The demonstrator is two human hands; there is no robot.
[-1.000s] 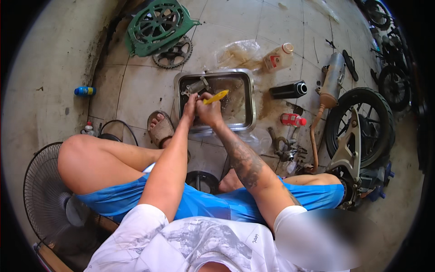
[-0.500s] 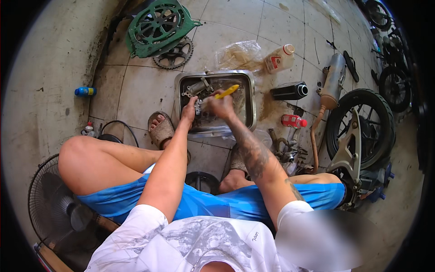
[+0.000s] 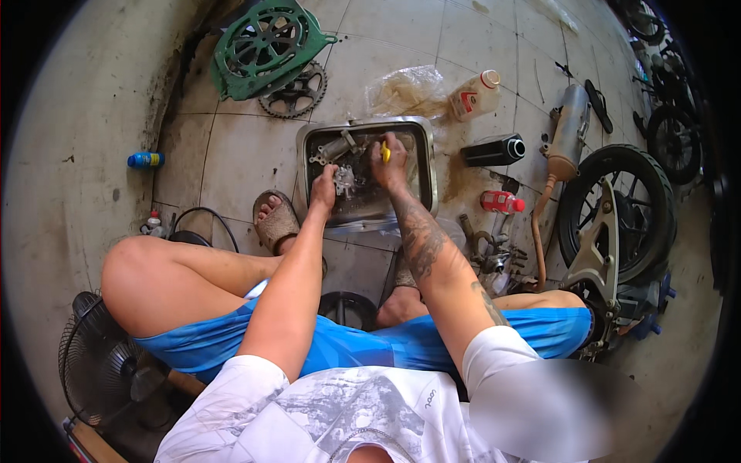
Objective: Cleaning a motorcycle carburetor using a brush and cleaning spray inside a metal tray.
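Note:
A metal tray (image 3: pixel 433 174) with a raised rim lies on the floor between my feet, dark and wet inside. At its left side my left hand (image 3: pixel 323 189) is closed on a small silver metal engine part (image 3: pixel 344 179), holding it over the tray. Just to the right of that part, my right hand (image 3: pixel 390 163) grips a brush with a yellow handle (image 3: pixel 386 152); its bristle end is hidden. Behind the held part, a cylindrical metal part (image 3: pixel 336 147) rests in the tray's far left corner.
Right of the tray are a white jug (image 3: pixel 475 96), a black bottle (image 3: pixel 494 151), a red bottle (image 3: pixel 502 202), loose metal parts (image 3: pixel 498 257), an exhaust (image 3: pixel 568 135) and a wheel (image 3: pixel 616 216). Beyond it lie a sprocket (image 3: pixel 297 92) and a green cover (image 3: pixel 270 46). A fan (image 3: pixel 116 363) stands left.
My right hand has shifted right and slightly farther, away from the engine part, and the brush handle has turned more upright. The engine part has moved slightly right and shows more plainly.

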